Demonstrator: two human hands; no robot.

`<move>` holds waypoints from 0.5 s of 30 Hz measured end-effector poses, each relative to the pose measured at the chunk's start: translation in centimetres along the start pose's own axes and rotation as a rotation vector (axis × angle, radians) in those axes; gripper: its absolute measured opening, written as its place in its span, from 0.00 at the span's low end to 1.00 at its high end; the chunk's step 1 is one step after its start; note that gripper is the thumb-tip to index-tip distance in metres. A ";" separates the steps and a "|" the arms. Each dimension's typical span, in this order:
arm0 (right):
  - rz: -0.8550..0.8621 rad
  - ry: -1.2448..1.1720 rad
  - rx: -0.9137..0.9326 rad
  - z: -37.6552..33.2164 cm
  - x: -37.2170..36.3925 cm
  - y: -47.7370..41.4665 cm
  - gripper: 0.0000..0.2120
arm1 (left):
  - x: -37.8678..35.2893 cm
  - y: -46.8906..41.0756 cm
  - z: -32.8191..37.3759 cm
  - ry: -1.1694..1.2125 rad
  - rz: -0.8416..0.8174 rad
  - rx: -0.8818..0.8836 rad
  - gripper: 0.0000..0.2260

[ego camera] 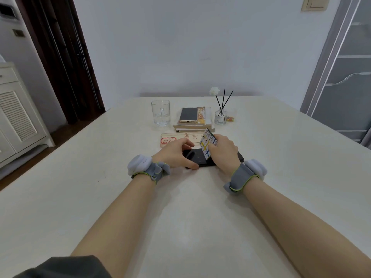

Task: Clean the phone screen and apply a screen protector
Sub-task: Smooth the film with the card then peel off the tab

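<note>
A black phone (pixel 197 159) lies flat, screen up, on the white table (pixel 186 207). My left hand (pixel 174 153) rests on its left end, thumb along the near edge and fingers at the far edge, holding it steady. My right hand (pixel 223 151) grips a printed card (pixel 208 143) with small pictures and a yellow and blue pattern. The card stands tilted with its lower edge on the screen. Whether a protector film lies on the screen I cannot tell.
Just behind the phone lies a flat pale package (pixel 176 139) with red print. Farther back stand a glass mug (pixel 161 112), a gold phone (pixel 188 115) on stacked books (pixel 202 125), and a reed diffuser (pixel 220 115).
</note>
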State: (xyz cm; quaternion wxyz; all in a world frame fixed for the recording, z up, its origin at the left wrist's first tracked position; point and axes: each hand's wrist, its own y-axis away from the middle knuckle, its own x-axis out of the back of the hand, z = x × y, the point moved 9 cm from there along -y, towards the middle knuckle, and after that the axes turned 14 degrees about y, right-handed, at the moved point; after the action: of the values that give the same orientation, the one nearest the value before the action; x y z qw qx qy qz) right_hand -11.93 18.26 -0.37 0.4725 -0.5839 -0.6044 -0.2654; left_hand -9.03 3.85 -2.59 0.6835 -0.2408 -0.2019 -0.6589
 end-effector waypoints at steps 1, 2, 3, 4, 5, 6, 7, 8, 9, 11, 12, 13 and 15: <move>0.016 0.009 -0.017 0.3 0.2 -0.1 0.13 | 0.0 0.0 0.0 0.002 0.001 0.000 0.30; 0.025 0.015 -0.024 0.5 0.3 -0.1 0.13 | 0.0 0.0 0.0 0.003 0.001 0.001 0.30; 0.025 0.019 -0.021 0.5 0.2 -0.1 0.13 | 0.0 -0.1 0.0 0.003 0.001 0.001 0.30; 0.019 0.022 -0.008 0.2 0.0 -0.1 0.13 | 0.0 -0.1 0.0 0.001 0.001 0.001 0.30; 0.008 0.025 0.013 -0.2 -0.2 0.0 0.13 | 0.0 -0.1 0.0 -0.003 0.002 -0.001 0.30; -0.007 0.027 0.036 -0.6 -0.5 0.1 0.14 | 0.0 -0.1 0.0 -0.005 0.003 -0.001 0.30; -0.020 0.027 0.057 -1.0 -0.8 0.1 0.14 | 0.0 -0.2 0.0 -0.005 0.005 -0.002 0.31; -0.027 0.018 0.067 -1.1 -0.9 0.2 0.14 | 0.0 -0.2 0.0 -0.003 0.006 -0.003 0.31; -0.024 -0.001 0.062 -1.0 -0.7 0.1 0.14 | 0.0 -0.1 0.0 -0.003 0.005 -0.002 0.31; 0.014 -0.048 0.009 0.1 0.1 0.0 0.12 | 0.0 -0.1 -0.1 -0.005 0.000 0.001 0.30; 0.038 -0.059 -0.026 1.0 0.6 -0.1 0.12 | 0.0 -0.1 -0.1 -0.001 0.000 0.003 0.30; 0.059 -0.056 -0.057 1.8 1.0 -0.2 0.11 | 0.0 -0.1 -0.2 0.003 0.003 0.004 0.30; 0.079 -0.025 -0.098 2.9 1.4 0.0 0.09 | 0.1 -0.1 -0.2 0.011 0.005 0.005 0.30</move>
State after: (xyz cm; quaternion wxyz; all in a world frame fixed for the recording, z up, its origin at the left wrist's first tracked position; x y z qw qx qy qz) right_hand -12.52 21.37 -0.35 0.4460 -0.6330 -0.5730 -0.2684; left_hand -9.11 3.67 -2.73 0.6868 -0.2357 -0.1993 -0.6580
